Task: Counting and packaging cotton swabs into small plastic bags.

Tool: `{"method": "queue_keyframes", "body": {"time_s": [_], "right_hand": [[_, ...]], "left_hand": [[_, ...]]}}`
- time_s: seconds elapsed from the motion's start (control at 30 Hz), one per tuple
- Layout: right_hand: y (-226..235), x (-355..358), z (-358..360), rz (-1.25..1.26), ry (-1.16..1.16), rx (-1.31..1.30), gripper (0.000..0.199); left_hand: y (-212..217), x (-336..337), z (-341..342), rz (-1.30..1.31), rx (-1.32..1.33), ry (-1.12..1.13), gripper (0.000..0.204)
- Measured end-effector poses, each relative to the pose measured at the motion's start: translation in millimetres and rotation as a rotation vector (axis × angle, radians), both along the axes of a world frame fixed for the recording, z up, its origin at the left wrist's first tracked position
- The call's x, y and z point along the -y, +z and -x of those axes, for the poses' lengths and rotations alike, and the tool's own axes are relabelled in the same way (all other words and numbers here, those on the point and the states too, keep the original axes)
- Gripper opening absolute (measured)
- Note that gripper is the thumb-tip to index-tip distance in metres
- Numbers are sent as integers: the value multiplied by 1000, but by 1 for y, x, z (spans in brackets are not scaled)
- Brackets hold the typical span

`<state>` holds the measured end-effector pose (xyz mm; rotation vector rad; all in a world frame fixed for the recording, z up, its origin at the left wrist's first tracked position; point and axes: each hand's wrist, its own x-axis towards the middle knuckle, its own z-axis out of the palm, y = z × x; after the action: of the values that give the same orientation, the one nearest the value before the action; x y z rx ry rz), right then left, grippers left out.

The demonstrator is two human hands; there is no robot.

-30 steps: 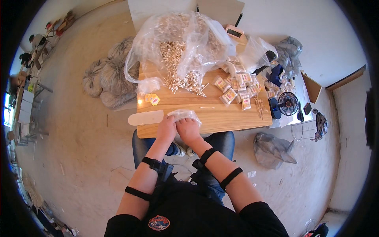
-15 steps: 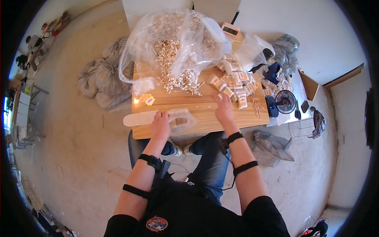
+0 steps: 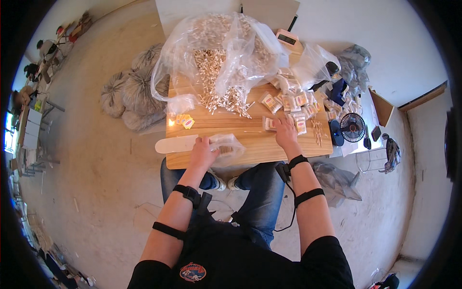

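On the near left of the wooden table, my left hand (image 3: 204,151) is closed at the edge of a clear plastic bag (image 3: 230,146) with cotton swabs inside. A long white rounded strip (image 3: 175,144) extends leftward from beneath that hand. Farther right, my right hand (image 3: 287,134) has its fingers closed on a small packet of cotton swabs (image 3: 269,124), partly covered by them. Just beyond lie several similar packets (image 3: 294,100) in a pile. A single cotton swab (image 3: 252,132) rests between my hands.
A big clear bag (image 3: 168,62) spills loose cotton swabs (image 3: 211,72) over the far side. Yellow-and-white labels (image 3: 186,121) lie at the left, loose swabs (image 3: 317,132) at the right edge. A black fan (image 3: 352,127) stands on the side table; filled sacks (image 3: 139,91) sit on the floor.
My right hand has shifted slightly right and drawn a swab packet nearer, away from the pile. My left hand stays at the clear bag. The whole view has shifted a little.
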<state>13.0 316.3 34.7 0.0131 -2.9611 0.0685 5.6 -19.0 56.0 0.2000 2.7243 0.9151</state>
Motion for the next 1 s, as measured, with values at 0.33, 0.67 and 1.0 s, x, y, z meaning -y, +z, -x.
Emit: {"method": "queue_keyframes", "body": {"time_s": [0.33,0.67,1.0], "right_hand": [[35,67,-50,769,-113,-52,27],[45,165,-77,444,434,-161,34],[15,170,-54,246,330,-116,39]], "left_hand": [[-1,-3,-7,-13,48,73,46],[-21,-2,-6,36,21,75,49],[-11,-7,-10,74,-6,36,46]]}}
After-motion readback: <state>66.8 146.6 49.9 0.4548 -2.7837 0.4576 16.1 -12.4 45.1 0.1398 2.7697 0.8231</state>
